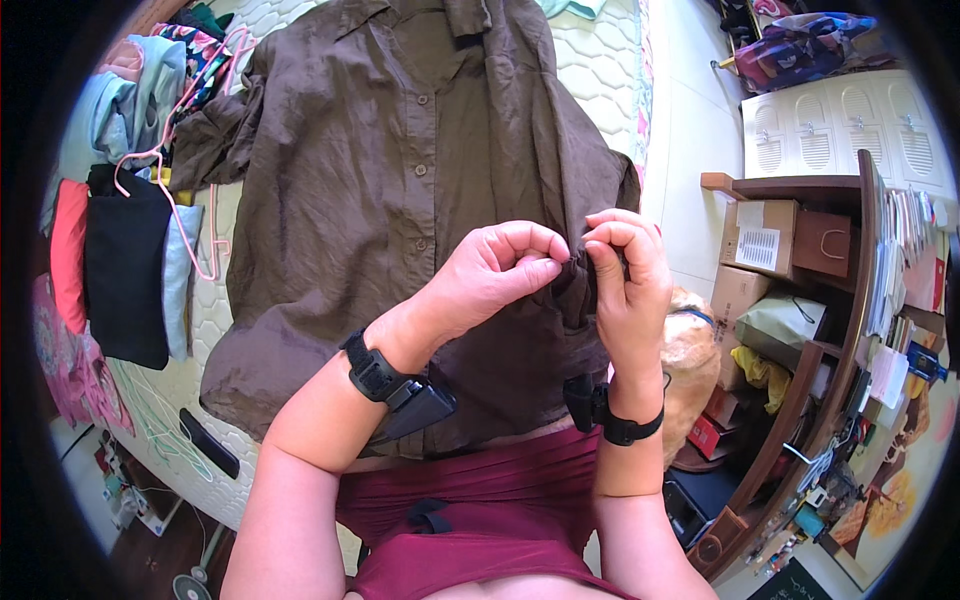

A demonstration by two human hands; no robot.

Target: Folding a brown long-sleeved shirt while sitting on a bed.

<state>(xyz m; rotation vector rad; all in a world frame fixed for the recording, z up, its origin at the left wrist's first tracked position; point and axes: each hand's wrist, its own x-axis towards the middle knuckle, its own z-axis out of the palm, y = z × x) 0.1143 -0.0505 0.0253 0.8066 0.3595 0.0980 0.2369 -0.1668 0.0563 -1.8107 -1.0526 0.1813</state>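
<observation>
A dark brown button-front shirt [337,187] lies spread over the quilted mattress, its collar away from me and its hem near my lap. Above its right side, my left hand [502,266] has thumb and index finger pinched together at a small dark bit, perhaps thread or cloth; it is too small to tell. Close beside it, my right hand [630,262] is raised with thumb and index fingertips near each other; whether anything is between them cannot be made out. Both wrists wear black straps with small devices.
Pink hangers [169,150] and folded clothes [127,262] lie at the left, with a black phone-like object [210,442] nearer me. A tan dog [686,360] is beside the bed at the right, before a wooden shelf [832,300] with boxes. The mattress [596,67] shows beyond the shirt.
</observation>
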